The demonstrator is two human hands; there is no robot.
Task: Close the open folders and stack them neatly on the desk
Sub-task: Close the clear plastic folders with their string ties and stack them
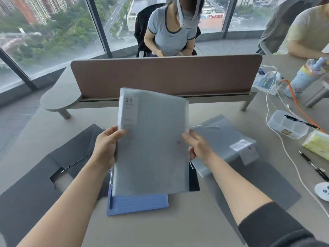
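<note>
A person at a grey desk (44,132) grips a translucent grey folder (151,143) by its left edge with the left hand (106,147), fingers clenched around the spine side just below a white label printed "20". The right hand (197,147) sits at the folder's right edge, fingers spread and blurred; whether it is gripping the cover cannot be told. The folder is raised and tilted above the desk, closed or nearly so.

Three folders show in all: the one held, a blue folder (138,204) lying flat directly beneath it with a metal clip along its left side, and a second grey folder (224,139) lying flat to the right, just beside the right hand, with a loose white thread across its top.

Dark mats (35,184) cover the desk on the left, with another under the folders. Bare desk lies open toward the near edge and at far left.

A brown divider panel (165,75) closes off the far side; one person sits behind it, another at far right. The right side is crowded: a clear plastic box (288,125) with one black pen lying across it, another pen (313,164) on the desk, a tissue pack (318,143), white cables (284,148), an orange cable (293,98) and a pale blue bottle (302,79).
</note>
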